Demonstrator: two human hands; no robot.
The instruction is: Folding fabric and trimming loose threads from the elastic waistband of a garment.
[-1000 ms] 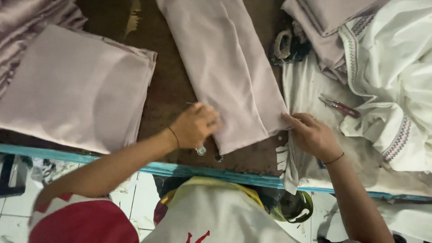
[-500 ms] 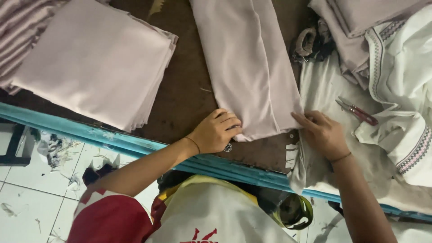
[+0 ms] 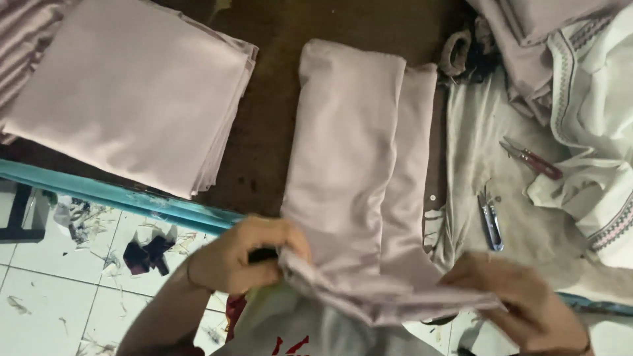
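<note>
Two hands (image 3: 250,260) lifted, folded pink cloth (image 3: 356,171) — near edge now raised off table (image 3: 270,132)

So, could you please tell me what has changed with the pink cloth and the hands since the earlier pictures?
Earlier both hands pressed flat on the near end of the folded pink cloth. Now the left hand and right hand have gripped that end and lifted it off the table edge towards the person. The stack of folded cloths, the snips and the red-handled tool lie where they were.

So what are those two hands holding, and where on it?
Both hold the folded pale pink cloth by its near edge: left hand at the left corner, right hand at the right.
</note>
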